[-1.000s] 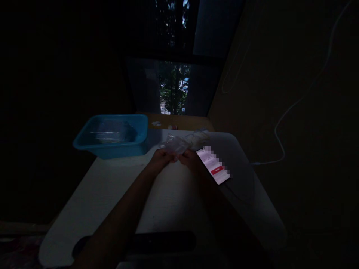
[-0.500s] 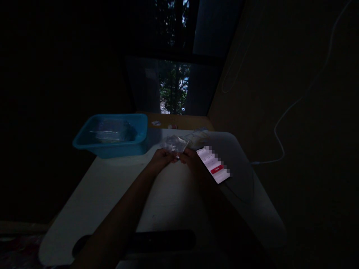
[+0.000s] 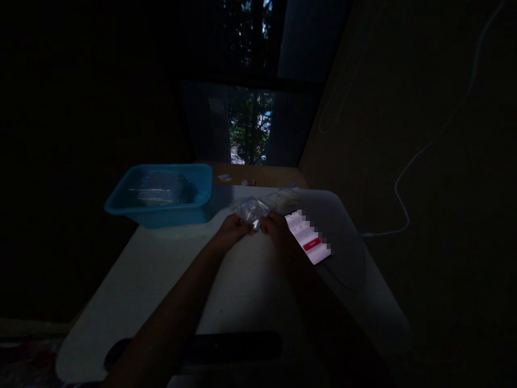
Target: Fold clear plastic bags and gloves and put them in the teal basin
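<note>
Between my two hands, over the far half of the white table, is a crinkled clear plastic bag (image 3: 253,208). My left hand (image 3: 233,230) pinches its near left edge, fingers closed. On its near right side my right hand (image 3: 273,224) grips the plastic, also closed. Whether anything is inside the bag I cannot tell in the dim light. Just behind it, further clear plastic (image 3: 286,197) lies on the table; I cannot tell if it is a separate piece. A lit phone (image 3: 309,238) lies face up to the right of my right hand.
A blue plastic basin (image 3: 177,215) holding clear plastic packaging stands at the table's back left. The white table (image 3: 173,269) has a dark slot (image 3: 238,346) at its near edge. Small items lie on the wooden ledge (image 3: 274,173). A white cable (image 3: 398,199) runs down at the right.
My hands have moved slightly apart, and more of the plastic bag shows between them, its near edge now spread. The basin and phone have stayed in place.
</note>
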A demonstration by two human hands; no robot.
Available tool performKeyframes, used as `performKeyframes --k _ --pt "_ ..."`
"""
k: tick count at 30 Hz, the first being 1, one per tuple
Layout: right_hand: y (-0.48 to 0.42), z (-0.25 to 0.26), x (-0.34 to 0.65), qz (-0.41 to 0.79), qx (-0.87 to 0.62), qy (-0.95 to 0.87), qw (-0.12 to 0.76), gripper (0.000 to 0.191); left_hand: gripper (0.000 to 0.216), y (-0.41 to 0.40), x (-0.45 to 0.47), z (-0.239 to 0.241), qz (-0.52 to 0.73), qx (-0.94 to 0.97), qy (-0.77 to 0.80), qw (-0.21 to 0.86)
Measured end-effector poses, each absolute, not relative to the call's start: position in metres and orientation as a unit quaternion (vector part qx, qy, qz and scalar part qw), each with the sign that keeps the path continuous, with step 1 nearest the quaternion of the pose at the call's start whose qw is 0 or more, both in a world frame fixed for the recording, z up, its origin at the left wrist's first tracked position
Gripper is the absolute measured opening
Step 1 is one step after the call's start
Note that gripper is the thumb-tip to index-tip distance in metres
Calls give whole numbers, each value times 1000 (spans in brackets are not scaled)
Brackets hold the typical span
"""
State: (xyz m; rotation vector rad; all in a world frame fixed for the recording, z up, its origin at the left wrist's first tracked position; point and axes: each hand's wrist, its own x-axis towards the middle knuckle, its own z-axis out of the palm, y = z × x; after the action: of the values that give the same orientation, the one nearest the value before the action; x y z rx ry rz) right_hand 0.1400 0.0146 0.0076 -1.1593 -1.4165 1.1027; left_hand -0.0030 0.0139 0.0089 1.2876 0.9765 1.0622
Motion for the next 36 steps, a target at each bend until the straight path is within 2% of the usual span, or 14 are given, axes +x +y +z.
performKeyframes --k 4,11,36 --pt "14 11 139 449 -484 -568 491 27 5 14 -2 9 467 553 377 578" --pt "17 10 138 457 -482 -551 505 29 7 11 -1 12 475 548 355 590" --pt "35 -14 139 508 -445 -505 537 33 5 11 -2 10 470 547 370 586"
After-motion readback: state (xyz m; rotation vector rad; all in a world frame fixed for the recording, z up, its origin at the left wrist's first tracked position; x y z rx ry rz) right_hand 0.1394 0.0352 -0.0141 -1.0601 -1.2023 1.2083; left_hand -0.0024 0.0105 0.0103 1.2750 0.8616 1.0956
